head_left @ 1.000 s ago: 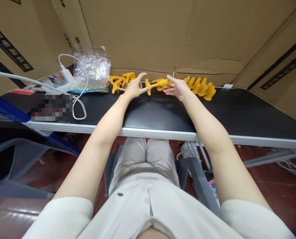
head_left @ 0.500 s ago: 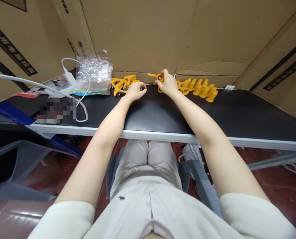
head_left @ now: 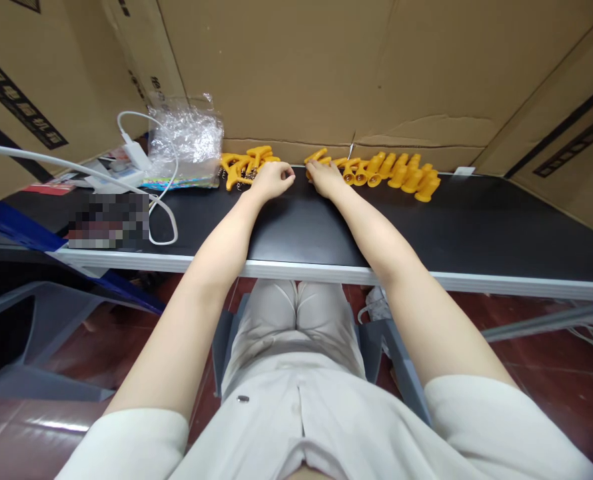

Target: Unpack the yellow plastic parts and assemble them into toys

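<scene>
My left hand [head_left: 274, 179] rests on the black tabletop with its fingers curled in, and nothing shows between thumb and forefinger. Beside it lies a pile of yellow T-shaped corkscrew handles [head_left: 239, 163] with thin metal spirals. My right hand [head_left: 325, 177] is low at the back of the table, fingers bent over a yellow bell-shaped piece [head_left: 309, 175] that they mostly cover. Another yellow part [head_left: 317, 155] pokes out just behind these fingers. To the right, several yellow bell-shaped pieces [head_left: 375, 179] lie in a row, some with their hollow ends toward me.
Cardboard walls [head_left: 286, 80] enclose the back and sides of the table [head_left: 306, 227]. At the left are clear plastic wrap [head_left: 189, 143], a white cable [head_left: 66, 159] with a plug, and a blurred-out object [head_left: 109, 220]. A white tab [head_left: 464, 171] sits at the back right.
My right hand has come down and slightly left with the yellow bell-shaped piece, which was raised and showing its hollow end. More of the row is uncovered. My left hand has hardly moved.
</scene>
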### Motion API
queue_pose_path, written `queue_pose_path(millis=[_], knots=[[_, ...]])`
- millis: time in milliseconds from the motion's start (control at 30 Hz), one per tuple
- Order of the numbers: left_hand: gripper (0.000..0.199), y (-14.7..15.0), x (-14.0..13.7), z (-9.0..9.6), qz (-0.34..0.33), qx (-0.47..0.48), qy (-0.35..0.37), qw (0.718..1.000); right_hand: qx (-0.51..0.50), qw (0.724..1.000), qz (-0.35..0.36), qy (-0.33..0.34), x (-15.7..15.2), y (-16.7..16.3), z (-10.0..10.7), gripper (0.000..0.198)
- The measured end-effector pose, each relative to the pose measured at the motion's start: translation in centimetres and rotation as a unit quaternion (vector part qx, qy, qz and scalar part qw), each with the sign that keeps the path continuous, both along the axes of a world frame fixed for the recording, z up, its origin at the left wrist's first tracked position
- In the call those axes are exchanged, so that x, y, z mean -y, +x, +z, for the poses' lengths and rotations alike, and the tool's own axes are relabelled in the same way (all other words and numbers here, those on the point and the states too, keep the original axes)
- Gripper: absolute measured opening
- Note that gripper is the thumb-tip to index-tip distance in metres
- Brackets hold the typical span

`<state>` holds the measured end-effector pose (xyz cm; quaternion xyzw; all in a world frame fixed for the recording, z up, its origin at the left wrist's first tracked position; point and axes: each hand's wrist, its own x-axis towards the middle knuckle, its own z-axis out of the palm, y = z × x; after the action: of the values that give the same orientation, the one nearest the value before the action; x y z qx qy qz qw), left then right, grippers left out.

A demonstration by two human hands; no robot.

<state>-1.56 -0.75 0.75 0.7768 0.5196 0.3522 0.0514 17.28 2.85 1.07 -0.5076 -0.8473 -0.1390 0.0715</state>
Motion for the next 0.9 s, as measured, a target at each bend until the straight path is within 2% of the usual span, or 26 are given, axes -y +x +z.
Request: queue_pose_path(millis=[133, 467, 633, 767, 900], knots=[[0.017, 0.2, 0.3, 0.1, 0.007, -0.006, -0.007, 1.000, -0.025, 0.999, 0.004, -0.025, -0.2, 0.2, 0.0, 0.060], [0.015, 0.2, 0.4, 0.3, 0.010, -0.005, -0.008, 1.000, -0.050, 0.998, -0.027, -0.009, -0.9, 0.4, -0.8, 0.049], [0.018, 0.3, 0.7, 0.4, 0.014, -0.017, -0.011, 1.000, -0.054, 0.998, -0.008, -0.021, -0.8, 1.2, -0.6, 0.058], [0.024, 0.6, 1.3, 0.9, 0.028, -0.037, -0.027, 0.999, -0.129, 0.991, -0.023, 0.040, -0.6, 3.2, 0.9, 0.059], [0.026, 0.8, 1.7, 1.3, 0.041, -0.046, -0.040, 0.997, -0.202, 0.963, -0.136, 0.120, -0.4, 7.0, 2.0, 0.060]])
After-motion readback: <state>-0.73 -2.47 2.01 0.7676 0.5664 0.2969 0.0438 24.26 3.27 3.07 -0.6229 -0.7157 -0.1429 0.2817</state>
